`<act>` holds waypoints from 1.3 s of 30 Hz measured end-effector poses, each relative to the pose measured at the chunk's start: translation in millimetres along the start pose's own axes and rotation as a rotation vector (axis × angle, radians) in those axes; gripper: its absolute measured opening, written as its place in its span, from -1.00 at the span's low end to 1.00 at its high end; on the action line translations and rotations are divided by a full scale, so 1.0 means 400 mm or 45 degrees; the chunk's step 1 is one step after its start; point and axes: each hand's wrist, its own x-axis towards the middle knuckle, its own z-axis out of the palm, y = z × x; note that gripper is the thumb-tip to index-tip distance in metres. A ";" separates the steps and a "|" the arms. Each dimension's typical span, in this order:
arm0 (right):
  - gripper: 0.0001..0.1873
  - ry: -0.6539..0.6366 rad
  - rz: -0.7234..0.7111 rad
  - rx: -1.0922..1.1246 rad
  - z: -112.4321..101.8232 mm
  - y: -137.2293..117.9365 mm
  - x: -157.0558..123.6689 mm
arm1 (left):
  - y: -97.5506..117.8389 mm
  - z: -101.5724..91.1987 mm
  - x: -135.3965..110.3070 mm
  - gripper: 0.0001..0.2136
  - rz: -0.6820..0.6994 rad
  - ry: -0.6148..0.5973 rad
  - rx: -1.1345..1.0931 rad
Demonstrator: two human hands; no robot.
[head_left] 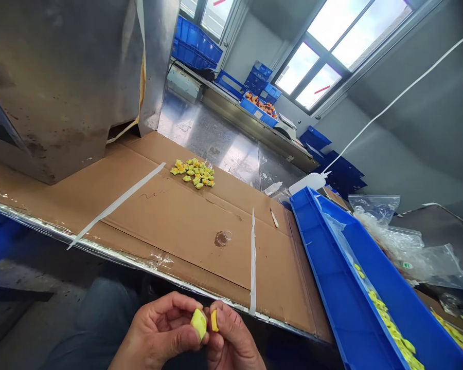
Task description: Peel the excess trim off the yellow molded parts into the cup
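Low in the head view, below the table's front edge, my left hand (162, 329) pinches a small yellow-green piece (199, 324) between thumb and fingers. My right hand (229, 339) sits right beside it, fingers closed on a smaller yellow piece (214, 320). The two pieces are almost touching. A pile of several small yellow, green and orange parts (193, 173) lies farther back on the cardboard-covered table (170, 216).
A long blue bin (332, 267) with several yellow-green parts along its floor stands at the right. A small clear cup (223, 238) and white tape strips (252, 257) are on the cardboard. A metal machine housing (61, 77) rises at the left. Plastic bags (401, 241) lie far right.
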 end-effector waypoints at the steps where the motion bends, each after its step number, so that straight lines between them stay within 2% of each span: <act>1: -0.81 0.060 -0.021 -0.049 0.009 -0.004 -0.006 | 0.000 -0.003 0.001 -0.78 -0.020 -0.002 -0.004; 4: -0.79 0.205 -0.124 -0.195 0.031 -0.013 -0.020 | 0.002 -0.008 0.003 -0.78 -0.093 -0.021 -0.026; 8: -0.75 0.264 -0.214 -0.286 0.040 -0.013 -0.026 | 0.007 -0.008 -0.001 -0.80 -0.114 -0.002 -0.043; 16: -0.74 0.292 -0.241 -0.335 0.045 -0.010 -0.028 | 0.010 -0.009 -0.005 -0.80 -0.132 0.012 -0.036; 24: -0.77 0.250 -0.157 -0.264 0.043 -0.016 -0.030 | -0.005 -0.021 0.008 -0.79 -0.134 -0.038 -0.048; 30: -0.79 0.233 -0.145 -0.234 0.035 -0.014 -0.028 | 0.004 -0.013 0.005 -0.82 -0.142 -0.030 -0.042; 34: -0.79 0.267 -0.177 -0.246 0.032 -0.014 -0.028 | 0.004 -0.016 0.008 -0.80 -0.148 -0.033 -0.054; 39: -0.73 0.345 -0.281 -0.361 0.033 -0.026 -0.033 | 0.004 -0.020 0.014 -0.82 -0.107 0.041 -0.055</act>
